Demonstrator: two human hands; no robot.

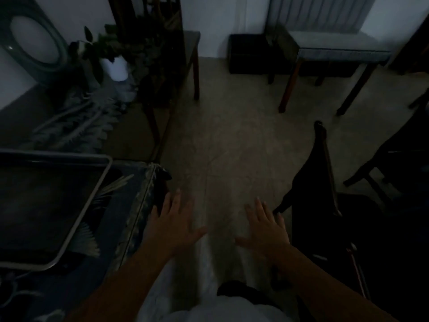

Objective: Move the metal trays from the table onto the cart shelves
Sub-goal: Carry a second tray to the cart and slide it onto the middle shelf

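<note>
Two bare hands hang spread over the floor in a dim room, fingers straight and apart, holding nothing. One metal tray (50,209) lies flat on the patterned cloth of the table (120,219), at the person's left. The left hand (173,225) is by far the nearer one: its fingertips sit just beside the table's edge, while the tray's closest long rim lies further left, across a strip of bare cloth. The tray's long axis seems to run away from the person, slightly slanted, with its near corner toward the left forearm. The right hand (267,231) hovers well apart from the tray, close to a dark frame (325,173) on the right that may be the cart, though the gloom makes that uncertain. Reaching the tray likely means turning left, and the right hand has the longer way to travel to grip the far rim.
</note>
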